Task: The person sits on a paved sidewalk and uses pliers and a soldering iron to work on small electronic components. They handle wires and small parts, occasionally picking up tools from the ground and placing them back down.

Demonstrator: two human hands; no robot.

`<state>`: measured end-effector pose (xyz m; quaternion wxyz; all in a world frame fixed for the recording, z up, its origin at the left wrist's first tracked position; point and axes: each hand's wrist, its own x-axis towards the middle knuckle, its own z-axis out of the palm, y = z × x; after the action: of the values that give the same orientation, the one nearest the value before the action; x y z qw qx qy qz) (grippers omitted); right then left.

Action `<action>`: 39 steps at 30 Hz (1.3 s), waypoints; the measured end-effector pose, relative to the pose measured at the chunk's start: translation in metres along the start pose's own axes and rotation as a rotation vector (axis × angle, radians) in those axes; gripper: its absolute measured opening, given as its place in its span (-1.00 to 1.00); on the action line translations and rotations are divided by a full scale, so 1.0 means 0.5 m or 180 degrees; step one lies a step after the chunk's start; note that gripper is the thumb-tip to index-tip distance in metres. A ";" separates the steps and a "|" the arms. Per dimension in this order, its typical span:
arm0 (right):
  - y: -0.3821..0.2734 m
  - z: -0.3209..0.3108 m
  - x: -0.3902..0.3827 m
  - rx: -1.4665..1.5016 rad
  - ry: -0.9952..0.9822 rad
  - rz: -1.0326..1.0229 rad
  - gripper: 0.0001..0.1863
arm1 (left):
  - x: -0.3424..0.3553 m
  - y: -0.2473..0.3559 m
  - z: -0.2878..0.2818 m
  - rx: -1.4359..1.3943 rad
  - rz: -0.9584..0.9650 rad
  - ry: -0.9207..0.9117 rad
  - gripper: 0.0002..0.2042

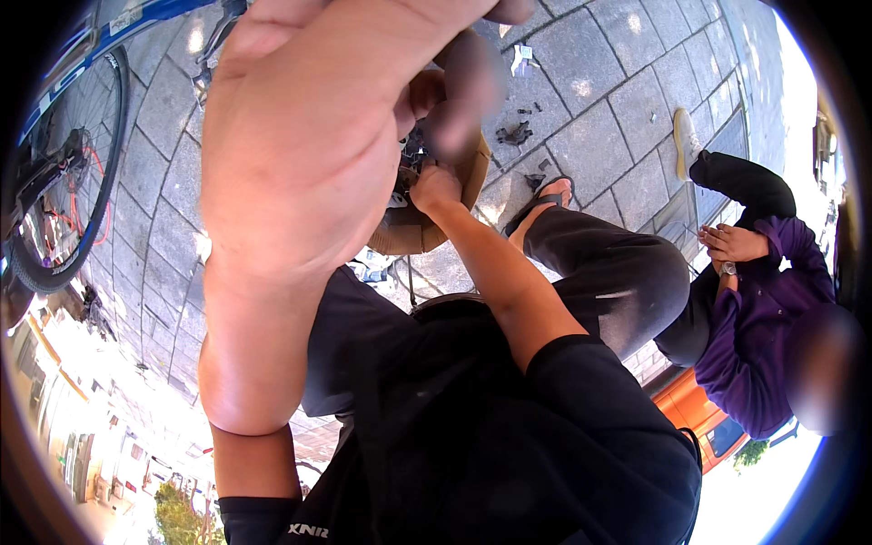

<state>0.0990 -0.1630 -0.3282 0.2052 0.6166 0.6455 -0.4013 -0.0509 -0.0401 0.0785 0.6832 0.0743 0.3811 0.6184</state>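
I see dark parts [414, 149] inside the cardboard box [409, 238], the right hand [436, 189] touching them, the left hand [300, 136] looming left of the box; I can't tell either grip.

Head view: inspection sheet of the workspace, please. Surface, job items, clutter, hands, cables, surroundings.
Surface: grey stone paving, patches of sunlight.
Job items: open cardboard box with dark parts inside, kinds unclear.
Clutter: small black pieces loose on the paving beyond the box.
Hands: left hand raised close to the camera, grip not readable; right hand in the box, fingertips hidden.
Cables: thin red strands by the bicycle wheel, type unclear.
Surroundings: seated person in purple at right, orange vehicle.
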 end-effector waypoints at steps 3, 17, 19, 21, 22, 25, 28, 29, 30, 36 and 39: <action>0.017 -0.003 0.035 0.0074 -0.0110 -0.0004 -0.26 | 0.004 -0.004 -0.007 0.0070 0.0068 -0.0064 -0.75; 0.000 -0.046 0.045 -0.0106 0.0201 -0.0424 -0.39 | 0.003 -0.019 -0.002 0.0318 0.0368 0.0014 -0.75; -0.003 -0.029 0.068 -0.0401 0.0144 -0.0612 -0.41 | 0.003 -0.033 -0.025 0.0600 0.0746 -0.0234 -0.75; 0.002 -0.026 0.072 -0.0750 0.0074 -0.0642 -0.43 | 0.011 -0.036 -0.045 0.0721 0.0880 -0.0480 -0.75; 0.006 -0.025 0.072 -0.0936 0.0018 -0.0633 -0.45 | 0.012 -0.034 -0.044 0.0727 0.0880 -0.0507 -0.75; -0.007 -0.058 0.060 -0.0968 -0.0491 -0.0580 -0.49 | 0.004 -0.022 -0.032 0.0448 0.0648 -0.0254 -0.74; -0.001 -0.067 0.059 -0.0750 -0.0069 -0.0516 -0.52 | 0.012 -0.020 -0.033 0.0243 0.0426 -0.0332 -0.74; -0.010 -0.062 0.065 -0.0710 0.0214 -0.0585 -0.52 | 0.011 -0.017 -0.033 0.0234 0.0406 -0.0259 -0.74; -0.019 -0.058 0.073 -0.0922 0.0570 -0.0788 -0.45 | 0.008 -0.016 -0.034 0.0225 0.0404 -0.0221 -0.74; -0.044 -0.075 0.148 -0.1379 -0.0329 -0.0469 -0.30 | 0.005 -0.014 -0.034 0.0241 0.0370 -0.0168 -0.73; -0.029 -0.090 0.143 -0.1454 -0.0528 -0.0336 -0.29 | 0.004 -0.011 -0.031 0.0242 0.0385 -0.0124 -0.73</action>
<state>0.0843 -0.0820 -0.3521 0.3703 0.4846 0.7317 -0.3044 -0.0563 -0.0453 0.0637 0.6486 0.1351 0.3858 0.6420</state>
